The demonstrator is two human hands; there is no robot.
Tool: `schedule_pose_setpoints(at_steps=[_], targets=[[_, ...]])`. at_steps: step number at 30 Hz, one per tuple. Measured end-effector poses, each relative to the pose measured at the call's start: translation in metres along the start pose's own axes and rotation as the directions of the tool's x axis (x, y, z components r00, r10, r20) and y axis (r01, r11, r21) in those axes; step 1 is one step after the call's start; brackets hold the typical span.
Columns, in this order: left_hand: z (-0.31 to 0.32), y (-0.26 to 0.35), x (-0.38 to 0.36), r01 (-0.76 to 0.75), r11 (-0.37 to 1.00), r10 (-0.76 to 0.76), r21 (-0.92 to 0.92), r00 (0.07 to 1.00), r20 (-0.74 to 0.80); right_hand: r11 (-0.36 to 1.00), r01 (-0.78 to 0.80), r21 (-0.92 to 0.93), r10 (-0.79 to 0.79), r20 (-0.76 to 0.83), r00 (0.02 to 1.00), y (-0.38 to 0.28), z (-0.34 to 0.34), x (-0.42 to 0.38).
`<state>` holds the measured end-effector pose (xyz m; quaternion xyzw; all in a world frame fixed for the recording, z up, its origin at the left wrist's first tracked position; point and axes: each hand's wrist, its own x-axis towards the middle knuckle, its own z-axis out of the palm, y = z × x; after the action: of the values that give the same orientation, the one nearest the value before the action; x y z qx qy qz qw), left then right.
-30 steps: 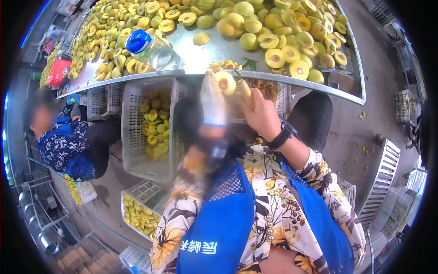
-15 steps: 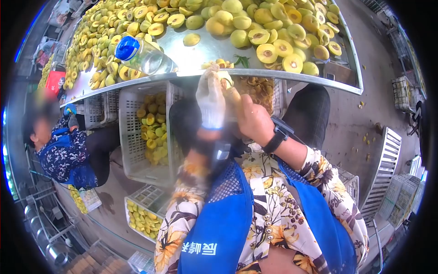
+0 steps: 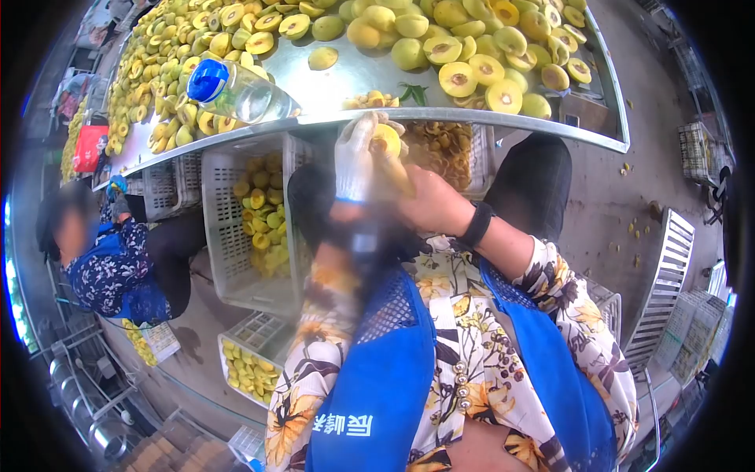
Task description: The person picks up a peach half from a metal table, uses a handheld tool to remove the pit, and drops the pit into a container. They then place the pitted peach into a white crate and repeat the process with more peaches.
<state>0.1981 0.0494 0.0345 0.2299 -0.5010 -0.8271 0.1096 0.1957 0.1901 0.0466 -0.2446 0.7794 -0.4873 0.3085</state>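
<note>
My left hand (image 3: 355, 160), in a white glove, is closed around a cut yellow peach half (image 3: 385, 141) just in front of the metal table's edge. Close beside it on the right is my bare right hand (image 3: 431, 200), with a black band at the wrist. Its fingers are curled towards the fruit, and whatever they hold is hidden and blurred. Small peach scraps (image 3: 371, 100) and a green leaf (image 3: 414, 94) lie on the table just beyond my hands. Beneath them, between my knees, stands a crate of brownish peach pits and scraps (image 3: 444, 149).
Halved peaches (image 3: 503, 47) are heaped on the metal table (image 3: 314, 86), where a blue-capped water bottle (image 3: 240, 93) lies on its side. A white crate (image 3: 224, 236) of peach halves stands left of my legs. A co-worker (image 3: 114, 263) sits at far left.
My left hand has turned, so the peach half's cut face shows more. My right hand has shifted slightly down and towards the left. The view has moved a little.
</note>
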Motion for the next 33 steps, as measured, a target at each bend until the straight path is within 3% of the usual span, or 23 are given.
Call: schedule_pose_setpoints(at_steps=[2,5,6,9,11,14,15,17,18,19,20,21,23,25,27,29,33], targets=[[0.001,0.001,0.002,0.075,0.996,-0.068,-0.056,0.991,0.112,0.994,0.059,0.087,-0.055,-0.050,0.997,0.007,0.006,0.001],[0.003,-0.007,0.007,-0.001,0.997,-0.003,0.080,0.999,0.045,0.819,-0.382,0.428,0.259,0.318,0.912,-0.005,-0.008,-0.004],[0.003,-0.010,0.009,-0.078,0.986,0.072,0.148,0.997,0.042,0.781,-0.386,0.492,0.229,0.350,0.908,-0.004,-0.008,-0.004],[0.012,0.000,0.003,0.011,0.997,-0.010,0.074,1.000,-0.015,0.594,-0.455,0.664,0.120,0.486,0.866,0.004,-0.011,0.000],[0.007,-0.003,0.006,0.124,0.983,-0.121,-0.132,0.992,0.028,0.367,-0.576,0.731,0.013,0.615,0.789,0.016,-0.011,0.008],[-0.012,-0.005,0.016,0.244,0.887,-0.232,-0.392,0.970,0.079,0.256,-0.525,0.811,-0.169,0.573,0.802,0.019,-0.003,0.005],[-0.024,-0.003,0.019,0.270,0.840,-0.259,-0.470,0.962,0.088,0.268,-0.527,0.807,-0.149,0.575,0.805,0.020,-0.001,0.004],[-0.060,0.011,0.026,-0.026,0.809,-0.194,-0.588,0.932,-0.307,0.295,-0.524,0.799,-0.114,0.574,0.811,0.021,0.003,0.007],[-0.095,0.022,0.023,-0.042,0.902,-0.049,-0.429,0.979,-0.198,0.576,-0.440,0.689,-0.008,0.542,0.840,0.034,0.001,0.012],[-0.092,0.037,0.015,-0.237,0.933,0.349,0.271,0.777,-0.523,0.876,-0.250,0.414,0.053,0.433,0.900,0.040,-0.001,0.014],[-0.126,0.041,0.019,-0.137,0.513,0.669,0.847,0.682,-0.295,0.998,-0.065,0.027,0.054,0.297,0.953,0.044,-0.002,0.015],[-0.127,0.062,0.012,0.014,0.026,0.741,1.000,0.671,-0.028,0.920,0.066,-0.386,0.000,0.169,0.986,0.046,0.000,0.013],[-0.111,0.079,0.024,-0.058,-0.191,0.756,0.980,0.628,0.185,0.954,-0.020,-0.300,0.033,0.039,0.999,0.046,0.003,0.010],[-0.088,0.086,0.060,-0.326,-0.169,0.689,0.930,0.636,0.348,0.963,-0.068,-0.259,0.067,-0.014,0.998,0.047,0.007,0.006],[-0.066,0.084,0.108,-0.392,-0.228,0.585,0.891,0.677,0.448,0.959,-0.089,-0.270,0.088,-0.013,0.996,0.051,0.010,0.005],[-0.046,0.070,0.155,-0.336,-0.307,0.537,0.891,0.712,0.453,0.969,-0.103,-0.227,0.100,-0.024,0.995,0.037,0.000,-0.002],[-0.060,0.028,0.227,-0.285,-0.449,0.193,0.847,0.895,0.403,0.958,-0.143,-0.247,0.134,-0.053,0.990,0.027,-0.021,-0.021]])
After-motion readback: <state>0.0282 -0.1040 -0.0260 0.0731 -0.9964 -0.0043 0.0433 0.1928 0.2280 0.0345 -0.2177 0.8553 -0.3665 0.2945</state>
